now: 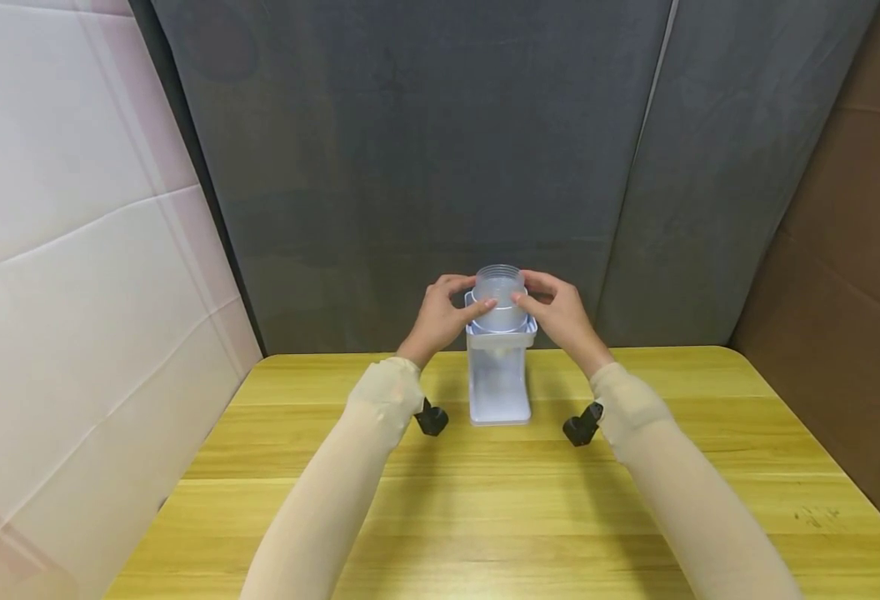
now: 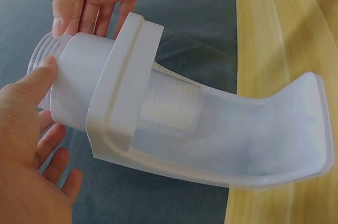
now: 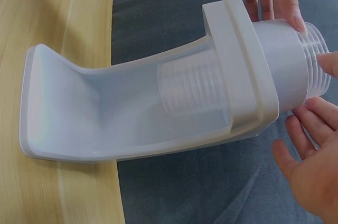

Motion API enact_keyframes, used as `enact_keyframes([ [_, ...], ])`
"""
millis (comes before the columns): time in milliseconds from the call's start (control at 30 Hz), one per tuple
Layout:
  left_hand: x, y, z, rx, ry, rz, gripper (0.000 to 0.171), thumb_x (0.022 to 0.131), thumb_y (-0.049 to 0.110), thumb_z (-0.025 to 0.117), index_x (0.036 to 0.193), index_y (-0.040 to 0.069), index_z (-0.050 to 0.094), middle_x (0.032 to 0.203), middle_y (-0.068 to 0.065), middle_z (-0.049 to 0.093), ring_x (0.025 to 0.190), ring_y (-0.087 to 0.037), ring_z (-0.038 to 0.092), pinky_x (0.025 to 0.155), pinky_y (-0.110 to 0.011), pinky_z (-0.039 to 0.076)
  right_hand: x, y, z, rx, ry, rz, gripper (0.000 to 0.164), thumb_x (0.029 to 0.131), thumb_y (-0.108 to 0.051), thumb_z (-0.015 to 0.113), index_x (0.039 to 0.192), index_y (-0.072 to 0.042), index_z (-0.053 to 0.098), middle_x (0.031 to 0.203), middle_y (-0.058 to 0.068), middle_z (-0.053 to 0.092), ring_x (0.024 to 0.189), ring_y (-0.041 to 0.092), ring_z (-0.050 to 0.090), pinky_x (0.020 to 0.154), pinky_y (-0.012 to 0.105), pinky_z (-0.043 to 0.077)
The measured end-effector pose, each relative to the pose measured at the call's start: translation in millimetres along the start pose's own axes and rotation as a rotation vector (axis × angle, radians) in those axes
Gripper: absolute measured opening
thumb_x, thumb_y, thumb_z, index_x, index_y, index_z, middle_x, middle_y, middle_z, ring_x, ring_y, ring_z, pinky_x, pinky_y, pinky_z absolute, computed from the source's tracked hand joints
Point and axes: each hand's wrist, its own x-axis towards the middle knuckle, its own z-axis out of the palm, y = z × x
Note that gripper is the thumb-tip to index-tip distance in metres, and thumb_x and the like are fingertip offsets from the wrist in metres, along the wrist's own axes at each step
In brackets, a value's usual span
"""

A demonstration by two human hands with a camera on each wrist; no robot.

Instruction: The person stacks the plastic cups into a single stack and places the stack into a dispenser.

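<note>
A white plastic cup dispenser (image 1: 498, 392) stands upright on the table, its broad foot toward me. Clear ribbed plastic cups (image 1: 499, 273) rise out of the white tube (image 2: 84, 78) at its top. My left hand (image 1: 438, 317) holds the cups from the left, thumb on their ridged rims in front and fingers behind. From the other side my right hand (image 1: 562, 313) grips them the same way, thumb against the rims. Below the collar (image 3: 240, 60), the lower end of a ribbed clear cup stack (image 3: 190, 84) shows in the right wrist view.
The yellow wood-grain table (image 1: 500, 508) ends just behind the dispenser at a dark grey panel (image 1: 425, 167). A white sheet (image 1: 87, 217) closes the left side, and a brown board (image 1: 837, 250) the right. Black wrist-camera mounts (image 1: 432, 418) hang under both sleeves.
</note>
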Motion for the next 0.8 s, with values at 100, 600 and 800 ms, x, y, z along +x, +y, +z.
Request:
enact_keyframes([
  [100, -0.5, 0.2, -0.5, -0.005, -0.006, -0.007, 0.063, 0.087, 0.044, 0.074, 0.138, 0.012, 0.057, 0.148, -0.007, 0.048, 0.135, -0.028, 0.04, 0.114, -0.05, 0.039, -2.2, -4.4, -0.3, 0.0, -0.007, 0.006, 0.052, 0.096, -0.025, 0.064, 0.142, -0.005, 0.051, 0.145, 0.017, 0.053, 0.136, 0.033, 0.048, 0.116, 0.049, 0.037],
  [600, -7.6, 10.0, -5.1, 0.115, 0.021, 0.119, 0.072, 0.088, 0.045, 0.072, 0.148, 0.016, 0.045, 0.152, -0.008, 0.04, 0.137, -0.028, 0.034, 0.115, -0.051, 0.038, -8.1, -7.9, -8.2, -0.109, 0.031, -0.126, 0.057, 0.097, -0.029, 0.062, 0.149, -0.013, 0.043, 0.151, 0.009, 0.049, 0.139, 0.03, 0.044, 0.116, 0.052, 0.034],
  [800, -31.1, 21.8, -7.2, 0.363, 0.08, 0.356, 0.075, 0.093, 0.049, 0.063, 0.153, 0.013, 0.035, 0.156, -0.01, 0.037, 0.143, -0.032, 0.033, 0.118, -0.053, 0.032, -23.8, -14.3, -7.1, -0.289, 0.04, -0.263, 0.065, 0.097, -0.037, 0.062, 0.154, -0.02, 0.035, 0.159, 0.006, 0.039, 0.146, 0.03, 0.033, 0.117, 0.058, 0.03],
])
